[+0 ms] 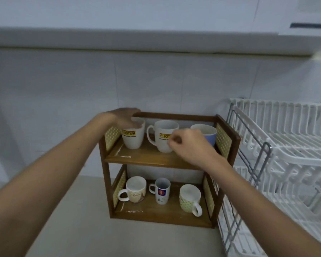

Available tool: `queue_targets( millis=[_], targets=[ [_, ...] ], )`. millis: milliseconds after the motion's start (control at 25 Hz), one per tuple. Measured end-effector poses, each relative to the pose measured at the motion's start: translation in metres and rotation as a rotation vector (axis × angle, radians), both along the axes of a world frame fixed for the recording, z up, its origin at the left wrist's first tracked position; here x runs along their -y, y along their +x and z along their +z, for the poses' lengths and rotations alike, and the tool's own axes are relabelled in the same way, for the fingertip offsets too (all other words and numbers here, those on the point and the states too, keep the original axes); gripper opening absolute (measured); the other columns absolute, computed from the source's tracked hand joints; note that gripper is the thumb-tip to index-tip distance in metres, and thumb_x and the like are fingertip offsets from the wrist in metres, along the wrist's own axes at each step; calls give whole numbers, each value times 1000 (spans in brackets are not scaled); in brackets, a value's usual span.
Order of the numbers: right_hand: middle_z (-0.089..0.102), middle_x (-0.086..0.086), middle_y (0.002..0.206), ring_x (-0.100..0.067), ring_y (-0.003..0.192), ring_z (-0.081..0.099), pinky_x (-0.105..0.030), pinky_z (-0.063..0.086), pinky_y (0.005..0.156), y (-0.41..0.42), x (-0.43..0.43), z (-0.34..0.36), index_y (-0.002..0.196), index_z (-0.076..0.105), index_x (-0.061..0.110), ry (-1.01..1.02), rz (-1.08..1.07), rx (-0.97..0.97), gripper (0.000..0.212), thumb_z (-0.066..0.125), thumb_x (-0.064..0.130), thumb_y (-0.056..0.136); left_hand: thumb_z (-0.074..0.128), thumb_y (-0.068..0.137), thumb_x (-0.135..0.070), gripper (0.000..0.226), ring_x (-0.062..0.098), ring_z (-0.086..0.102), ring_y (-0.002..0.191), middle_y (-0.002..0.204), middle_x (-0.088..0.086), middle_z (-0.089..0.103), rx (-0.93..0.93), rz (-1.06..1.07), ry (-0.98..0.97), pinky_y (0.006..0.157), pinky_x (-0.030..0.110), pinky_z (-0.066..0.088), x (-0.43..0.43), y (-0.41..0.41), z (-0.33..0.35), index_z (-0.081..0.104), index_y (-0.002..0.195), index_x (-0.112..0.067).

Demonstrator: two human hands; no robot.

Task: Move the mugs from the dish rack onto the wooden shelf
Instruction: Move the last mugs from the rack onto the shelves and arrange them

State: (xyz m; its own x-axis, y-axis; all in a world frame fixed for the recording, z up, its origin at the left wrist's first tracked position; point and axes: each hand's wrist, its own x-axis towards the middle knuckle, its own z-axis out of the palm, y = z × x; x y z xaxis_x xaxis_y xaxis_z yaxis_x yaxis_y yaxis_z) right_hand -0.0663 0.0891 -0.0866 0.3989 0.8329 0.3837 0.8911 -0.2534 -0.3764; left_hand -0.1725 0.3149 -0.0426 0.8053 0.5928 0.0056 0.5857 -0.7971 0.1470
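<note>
Presently, a two-tier wooden shelf (152, 158) stands on a pale counter (67, 229) against a tiled wall (156, 78), with a white dish rack (285, 145) just beside it on the right; no mug shows in the visible part of the rack. Six mugs stand upright on the shelf. On the upper tier, from left to right: a white logo mug (132, 139), a second white logo mug (162, 136) with its handle to the left, and a blue mug (208, 133). On the lower tier: a cream mug (134, 189) with its handle to the left, a small white mug (162, 191) bearing a red and blue emblem, and a green-patterned mug (189, 199) with its handle toward the front right. The left hand (126, 117) rests over the rim of the left logo mug, fingers curved downward; blur there leaves it unclear whether they grip it. The right hand (189, 145) sits in front of the second logo mug and the blue mug, its fingers curled narrowly, thumb and forefinger pinched near the second mug's wall, holding nothing visible.
</note>
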Motion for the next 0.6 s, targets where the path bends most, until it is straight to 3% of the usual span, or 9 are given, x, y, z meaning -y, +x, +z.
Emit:
queue_targets(
  millis=[80,160,280,360,440,520,600],
  targets=[
    [58,-7,130,-25,119,54,-42,49,96,14,-31,30,129,55,21,-93,-16,153,42,55,36,90,50,88,-57,77,25,30,141,157,3,28,-93,-11,17,113,40,28,-11,-2,-2,20,151,-25],
    [37,-7,151,-29,136,37,-46,39,107,28,-59,44,146,33,21,-365,-24,266,67,56,47,88,52,87,-58,77,25,39,136,153,4,36,-72,-21,7,109,37,33,-16,-2,-4,23,150,-23],
    [43,-7,149,-28,129,46,-44,44,103,46,-86,41,147,30,18,-564,-13,224,82,62,55,81,52,87,-59,65,24,54,117,139,8,53,-93,-34,86,94,33,43,-17,0,-3,49,136,-17],
    [54,-7,137,-26,118,54,-43,48,98,55,-94,36,141,40,16,-580,1,162,80,66,56,77,51,87,-59,57,22,58,84,109,13,67,-110,-23,129,73,30,44,-16,2,-7,67,103,-7],
    [55,-6,134,-25,115,55,-43,49,96,60,-98,35,139,43,16,-566,6,137,83,69,57,72,52,88,-57,52,20,51,68,86,13,61,-80,-10,130,67,30,41,-16,-2,-5,61,77,-7],
    [54,-6,135,-25,116,54,-42,49,96,63,-99,36,140,42,16,-549,15,126,88,71,57,68,52,88,-55,49,21,56,76,90,9,62,-20,-34,139,74,32,46,-20,-6,4,62,82,-8],
    [55,-6,134,-25,115,54,-42,49,96,65,-102,36,139,43,15,-550,18,134,88,73,57,67,53,87,-55,48,24,59,101,115,7,64,44,-82,131,90,39,49,-28,-8,13,63,110,-14]
  ],
)
